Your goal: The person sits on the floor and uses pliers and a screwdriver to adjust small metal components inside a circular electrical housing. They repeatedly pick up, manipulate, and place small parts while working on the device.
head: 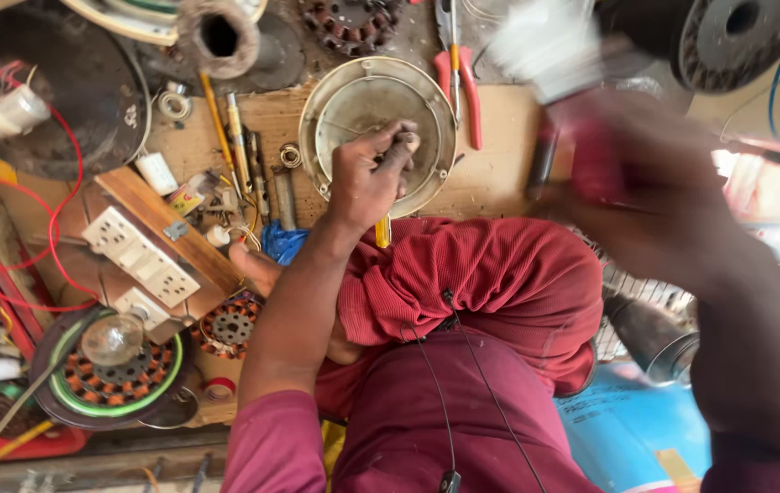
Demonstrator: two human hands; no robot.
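1. A round, shallow metal dish point(377, 96) lies on the wooden board point(499, 146) in the upper middle of the frame. Its pale inside looks bare except for the tool tip and fingers pressed into it.
2. The left hand point(367, 178) reaches up from the lower middle of the frame, forearm straight and wrist bent over the dish's lower rim. Its fingers are curled tight around a yellow-handled tool point(382, 230), whose handle end sticks out below the palm; the working end is hidden under the fingers.
3. The right hand point(632, 196) sits at the upper right, raised close to the camera and heavily blurred. It seems wrapped around something red, but I cannot tell whether the grip is closed or what the thing is.
4. The two hands are well apart, the dish lying between them and nearer the left one.
5. Red-handled pliers point(463, 78) rest just beside the dish on its right edge.
6. A white switch-and-socket panel point(139, 256) on a wooden block lies at left centre, with red wires point(61, 210) looping around it.
7. A clear bulb point(112, 340) sits on a green-rimmed motor winding point(116, 379) at the lower left.
8. Red cloth over the person's knees point(490, 283) fills the lower middle and hides the board's near edge.
9. A dark spool point(737, 36) is cut off at the upper right corner.
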